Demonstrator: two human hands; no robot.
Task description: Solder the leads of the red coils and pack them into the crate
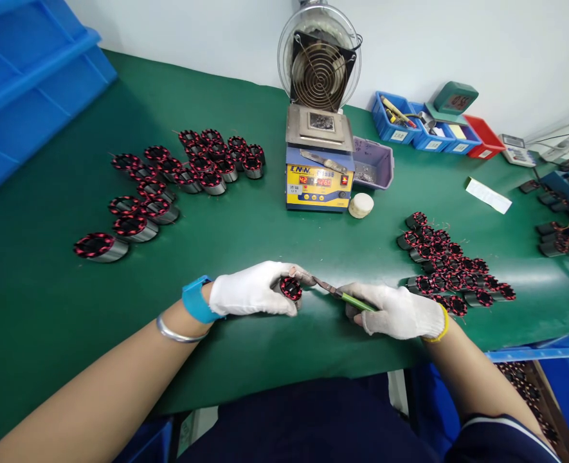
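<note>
My left hand, in a white glove, is closed round a motor stator with red and black windings on its top. In my right hand, also gloved, is a pair of pliers with green handles. The tips of the pliers point left and lie close to the fingertips of my left hand, beside the stator; whether they grip a wire is too small to tell. Groups of similar stators stand on the green table, one at the left and one at the right.
A solder pot with a fan behind it stands at the back centre. Beside it are a purple tray and a round white pad. Blue bins line the back right; blue crates rise at the left.
</note>
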